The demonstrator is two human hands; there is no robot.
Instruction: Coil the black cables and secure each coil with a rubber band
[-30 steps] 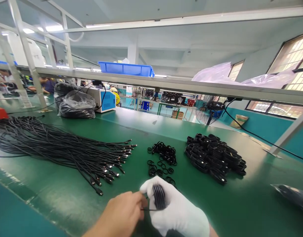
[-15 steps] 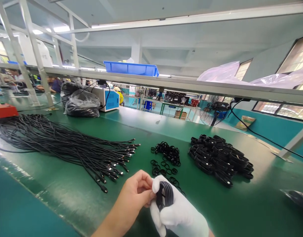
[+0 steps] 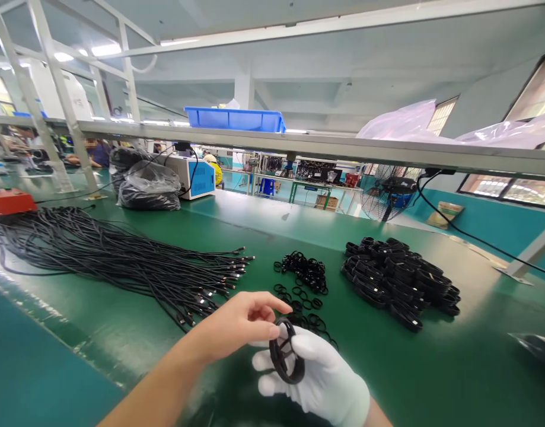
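Note:
A coiled black cable (image 3: 294, 375) is held in my gloved right hand (image 3: 328, 373), its loop facing me and a crossing strand inside it. The white thumb lies at the coil's right side, with the other gloved fingers behind and below. My bare left hand (image 3: 236, 326) is at the coil's upper left edge. Its thumb tip touches the coil, while the index finger stretches above it, apart from the thumb. Just beyond the hands lie loose black rings (image 3: 305, 273), several in a heap and others scattered nearer.
Long black cables (image 3: 134, 255) with metal plugs spread across the left of the green table (image 3: 254, 219). A pile of coiled cables (image 3: 401, 279) sits to the right. Farther back are a bagged bundle (image 3: 147, 187) and a blue-and-white machine (image 3: 200, 178). A shelf (image 3: 325, 142) spans overhead.
The coil has turned from edge-on to show its open loop. My left index finger has straightened and lifted away from the thumb. The gloved fingers have spread under the coil.

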